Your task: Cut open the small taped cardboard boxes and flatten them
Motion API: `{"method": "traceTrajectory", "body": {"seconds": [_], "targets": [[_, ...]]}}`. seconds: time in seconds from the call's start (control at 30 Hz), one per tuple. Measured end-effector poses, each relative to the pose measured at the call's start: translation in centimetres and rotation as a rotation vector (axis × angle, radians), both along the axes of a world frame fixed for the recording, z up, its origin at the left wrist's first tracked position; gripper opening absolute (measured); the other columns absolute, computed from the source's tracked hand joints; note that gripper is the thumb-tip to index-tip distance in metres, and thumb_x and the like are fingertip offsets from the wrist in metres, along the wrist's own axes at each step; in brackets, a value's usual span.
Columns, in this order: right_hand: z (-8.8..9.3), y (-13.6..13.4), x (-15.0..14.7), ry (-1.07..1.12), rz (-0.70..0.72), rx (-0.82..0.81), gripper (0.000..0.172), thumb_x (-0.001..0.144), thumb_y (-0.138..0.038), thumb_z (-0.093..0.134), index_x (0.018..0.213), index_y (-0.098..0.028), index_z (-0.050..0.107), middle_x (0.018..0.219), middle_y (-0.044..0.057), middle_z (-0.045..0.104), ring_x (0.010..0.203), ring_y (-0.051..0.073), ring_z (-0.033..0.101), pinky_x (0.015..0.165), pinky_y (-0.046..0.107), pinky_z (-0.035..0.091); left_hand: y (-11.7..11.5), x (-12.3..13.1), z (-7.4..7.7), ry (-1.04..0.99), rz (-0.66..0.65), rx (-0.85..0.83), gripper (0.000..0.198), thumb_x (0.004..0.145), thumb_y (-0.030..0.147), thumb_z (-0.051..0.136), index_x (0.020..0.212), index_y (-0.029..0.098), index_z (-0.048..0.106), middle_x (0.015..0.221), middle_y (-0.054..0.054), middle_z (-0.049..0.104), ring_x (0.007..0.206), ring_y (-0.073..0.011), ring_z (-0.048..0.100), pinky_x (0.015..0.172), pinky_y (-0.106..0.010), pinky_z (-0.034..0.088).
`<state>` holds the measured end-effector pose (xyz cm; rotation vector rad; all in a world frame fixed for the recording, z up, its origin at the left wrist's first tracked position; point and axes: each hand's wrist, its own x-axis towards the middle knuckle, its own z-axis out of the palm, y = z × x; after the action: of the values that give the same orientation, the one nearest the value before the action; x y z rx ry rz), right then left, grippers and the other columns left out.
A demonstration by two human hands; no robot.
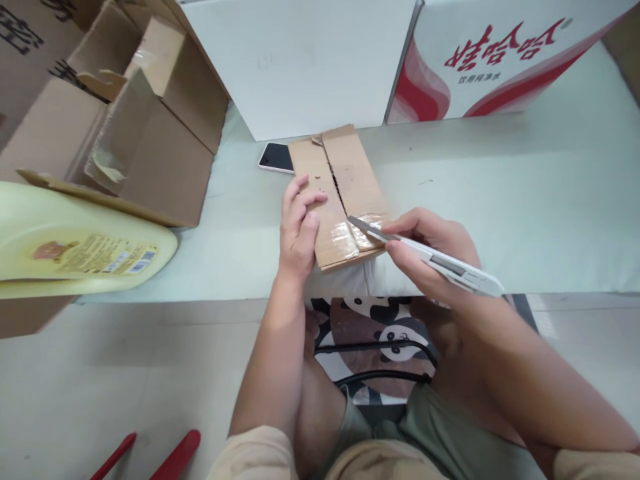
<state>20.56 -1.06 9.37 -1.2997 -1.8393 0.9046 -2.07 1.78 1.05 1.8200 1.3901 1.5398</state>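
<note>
A small brown cardboard box (357, 167) sits near the front edge of the light green surface, its top seam partly parted. Clear tape (345, 239) covers the near end of that seam. Gripping the box's left side, my left hand (299, 233) rests its fingers on the top flap. My right hand (430, 243) is closed around a white box cutter (450, 268). The grey blade points left, with its tip at the seam beside the tape; whether it has gone in I cannot tell.
A phone (277, 157) lies partly under the small box. Behind stand a white box (305, 60) and a red-and-white printed carton (480, 87). On the left are open cardboard boxes (165, 160) and a yellow bottle (80, 247) on its side.
</note>
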Motion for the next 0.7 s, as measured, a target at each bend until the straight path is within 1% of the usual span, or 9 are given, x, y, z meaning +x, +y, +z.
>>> {"method": "traceTrajectory", "body": {"seconds": [0.1,0.3,0.47,0.63,0.7], "targets": [[0.1,-0.1,0.4,-0.005,0.019,-0.017,0.009,0.083,-0.032,0.062,0.085,-0.024,0.067,0.059,-0.002,0.059,0.052,0.014,0.049,0.051,0.028,0.039,0.0,0.1,-0.1,-0.003,0.015,0.008,0.046,0.095,0.065,0.042,0.107,0.028,0.065,0.145,-0.008,0.051,0.145,-0.0293,0.041,0.124,-0.05,0.03],[-0.6,0.0,-0.1,0.037,0.067,-0.018,0.016,0.084,-0.036,0.065,0.091,-0.022,0.067,0.066,-0.001,0.063,0.055,0.013,0.051,0.054,0.027,0.04,0.0,0.1,-0.2,-0.029,0.013,-0.021,0.049,0.094,0.068,0.04,0.108,0.028,0.064,0.149,-0.007,0.048,0.145,-0.0288,0.04,0.124,-0.049,0.031],[0.0,-0.1,-0.1,0.087,0.016,-0.062,0.01,0.083,-0.031,0.059,0.081,-0.023,0.066,0.059,-0.002,0.059,0.051,0.014,0.049,0.051,0.027,0.037,0.0,0.1,0.0,-0.066,0.004,-0.036,0.046,0.093,0.067,0.043,0.106,0.029,0.066,0.149,-0.005,0.049,0.144,-0.0292,0.041,0.123,-0.048,0.032],[0.5,-0.4,-0.4,0.085,0.064,-0.123,0.01,0.082,-0.03,0.059,0.083,-0.022,0.066,0.059,-0.002,0.062,0.051,0.013,0.051,0.049,0.026,0.036,0.0,0.1,-0.1,-0.065,0.006,-0.032,0.048,0.094,0.066,0.04,0.107,0.028,0.065,0.15,-0.006,0.048,0.145,-0.0281,0.04,0.123,-0.047,0.033],[0.6,-0.6,-0.4,0.095,0.062,-0.125,0.01,0.082,-0.03,0.059,0.08,-0.022,0.065,0.057,-0.003,0.06,0.05,0.012,0.05,0.048,0.026,0.035,0.0,-0.1,-0.2,-0.048,0.006,-0.033,0.048,0.095,0.066,0.039,0.108,0.028,0.065,0.151,-0.006,0.048,0.145,-0.0278,0.04,0.122,-0.047,0.033]]}}
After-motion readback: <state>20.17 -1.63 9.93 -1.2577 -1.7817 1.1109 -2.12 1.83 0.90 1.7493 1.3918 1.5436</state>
